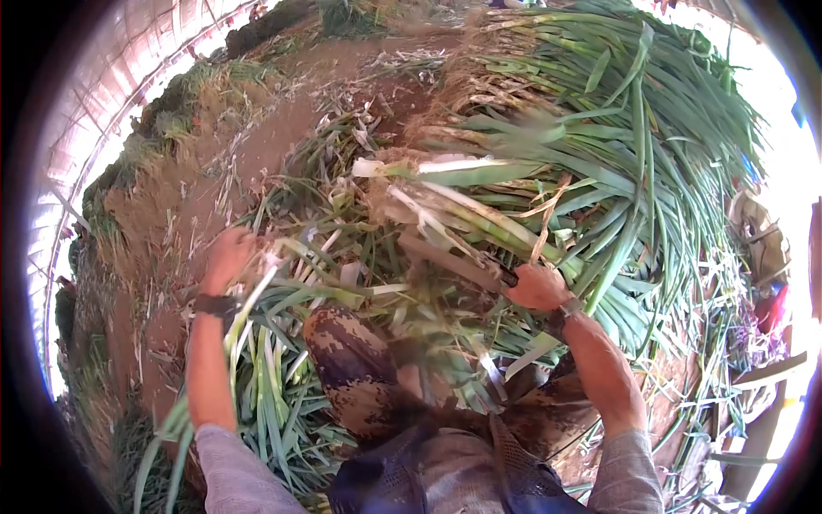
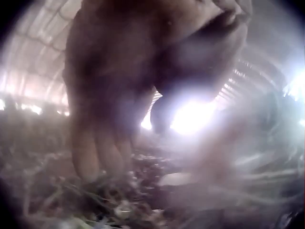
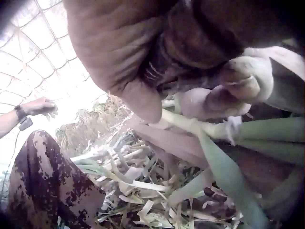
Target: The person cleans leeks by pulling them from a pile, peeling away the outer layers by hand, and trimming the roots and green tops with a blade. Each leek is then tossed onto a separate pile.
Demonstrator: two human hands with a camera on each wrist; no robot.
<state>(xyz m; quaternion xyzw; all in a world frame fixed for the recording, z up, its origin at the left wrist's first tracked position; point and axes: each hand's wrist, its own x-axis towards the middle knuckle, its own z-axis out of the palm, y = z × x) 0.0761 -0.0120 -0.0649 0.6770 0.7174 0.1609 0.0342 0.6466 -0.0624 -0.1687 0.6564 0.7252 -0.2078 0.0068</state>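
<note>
My left hand (image 1: 229, 257) is over the litter at the left, beside the white end of a green onion (image 1: 255, 295). In the left wrist view its fingers (image 2: 107, 152) point down, fairly straight, with nothing seen in them. My right hand (image 1: 538, 287) grips the dark handle of a knife whose long, flat, brownish blade (image 1: 454, 264) points up and left. A green onion stalk (image 3: 214, 129) lies right at the right hand's fingertips in the right wrist view. Part of the handle is hidden by the curled fingers.
A large heap of green onions (image 1: 651, 171) spreads across the right, roots facing left. Several trimmed ones (image 1: 270, 377) lie by the left forearm. Camouflage-clad knees (image 1: 347, 347) frame peelings and cut leaves. Bare brown soil (image 1: 257, 154) stretches beyond, under an arched plastic cover (image 1: 111, 86).
</note>
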